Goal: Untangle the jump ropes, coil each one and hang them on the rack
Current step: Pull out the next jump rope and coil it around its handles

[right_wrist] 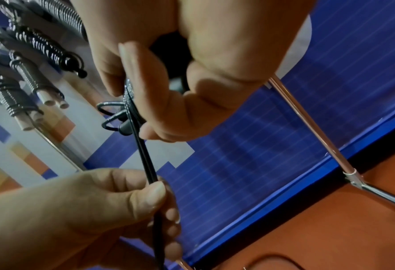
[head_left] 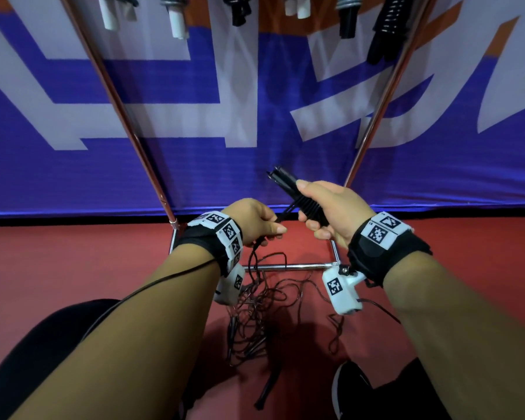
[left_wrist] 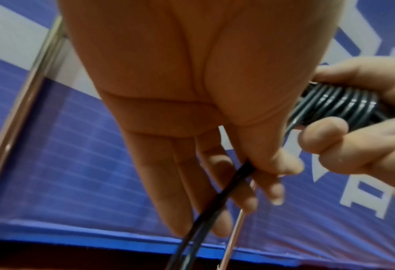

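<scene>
Open gap between the two slanted rack poles. Below, a floor bar and tangled ropes obstruct; coiled ropes hang overhead.

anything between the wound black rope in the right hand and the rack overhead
Nothing visible blocks the way up. But the black rope in the right hand still trails through the left hand into the tangle on the floor.

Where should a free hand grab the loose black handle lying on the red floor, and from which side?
Take the loose black handle around its rigid shaft, near the lower free end, coming from above with fingers across it. It lies flat, slanted on the red floor, and its upper end runs into the tangled rope pile, so the free end looks least likely to snag.
</scene>
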The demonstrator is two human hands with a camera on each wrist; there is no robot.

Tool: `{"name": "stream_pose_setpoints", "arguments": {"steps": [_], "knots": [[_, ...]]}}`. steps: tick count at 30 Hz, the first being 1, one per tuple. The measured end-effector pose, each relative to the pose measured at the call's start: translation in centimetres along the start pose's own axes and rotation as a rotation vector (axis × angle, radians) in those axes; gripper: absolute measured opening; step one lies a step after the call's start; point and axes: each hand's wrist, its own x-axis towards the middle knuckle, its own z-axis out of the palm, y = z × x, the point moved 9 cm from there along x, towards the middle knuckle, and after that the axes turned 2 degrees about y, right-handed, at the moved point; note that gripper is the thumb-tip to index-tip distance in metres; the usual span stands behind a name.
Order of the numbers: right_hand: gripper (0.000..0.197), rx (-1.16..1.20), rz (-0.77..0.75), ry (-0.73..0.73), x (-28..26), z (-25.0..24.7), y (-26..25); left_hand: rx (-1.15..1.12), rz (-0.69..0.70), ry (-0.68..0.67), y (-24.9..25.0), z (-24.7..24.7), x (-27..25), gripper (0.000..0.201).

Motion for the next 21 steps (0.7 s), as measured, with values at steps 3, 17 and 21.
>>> {"name": "stream_pose_setpoints", "arguments": {"steps": [3, 17, 21], "knots": [[0.034, -0.001, 0.037, -0.042, -0.4, 0.8, 0.2, 0.268, 0.029, 0.074, 0.1, -0.6, 0.3, 0.026], [0.022, -0.442, 0.424, -0.616, -4.6, 3.6, 4.9, 0.075, 0.311, 0.031, 5.3, -3.7, -2.0, 0.018], [0.026, -0.638, 0.346, -0.538, -2.9, 2.7, 4.9, 0.147, 0.342, 0.073, 6.0, -3.7, -2.1, 0.018]]}}
